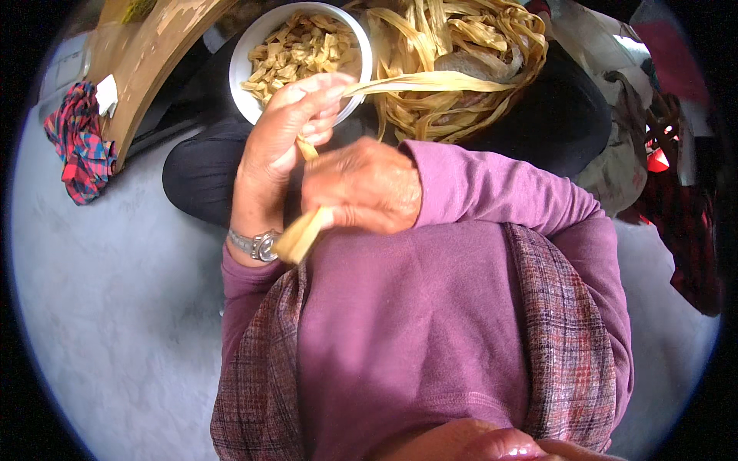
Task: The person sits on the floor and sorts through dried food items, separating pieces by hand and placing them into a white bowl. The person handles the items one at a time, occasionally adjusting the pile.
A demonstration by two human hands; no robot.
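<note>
My left hand (288, 124) pinches a long, flat, golden dried-leaf strip (426, 83), which stretches right across a loose heap of similar strips (415, 118). Just below it, my right hand (363, 187) is closed on a strip whose blurred, bent end (300, 236) sticks out towards my left wrist. A short length of strip shows between the two hands, and how it joins the rest is hidden by my fingers. Behind my left hand stands a white round bowl (237, 72) holding several small folded yellowish pieces (305, 52).
My dark-trousered legs (199, 170) lie around the bowl and heap. On the left, a curved wooden piece (155, 63) with worn paint stands near a crumpled plaid cloth (83, 144) on the grey floor (115, 299). Dark red checked fabric (680, 242) lies at the right.
</note>
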